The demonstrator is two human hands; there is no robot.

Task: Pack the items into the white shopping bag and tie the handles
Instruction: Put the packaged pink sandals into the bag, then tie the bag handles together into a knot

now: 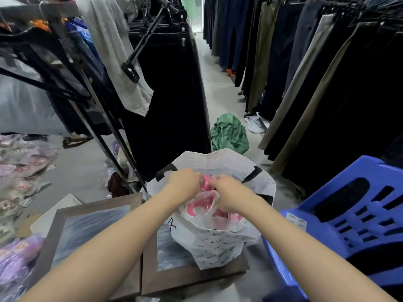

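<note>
The white shopping bag (218, 243), printed with small dark lettering and fitted with black handles (253, 173), stands open on the brown framed boards in front of me. Inside it lie pink and white items wrapped in clear plastic (201, 207). My left hand (184, 182) and my right hand (229, 194) are both over the bag's mouth, their fingers closed on the clear plastic packet of pink items at the top. The fingertips are partly hidden by the plastic.
A blue plastic stool (344, 216) lies to the right. Brown framed boards (91, 225) sit under and left of the bag. Packaged goods (19, 171) pile at the left. Clothes racks line both sides of the aisle, with a green bag (229, 132) on the floor ahead.
</note>
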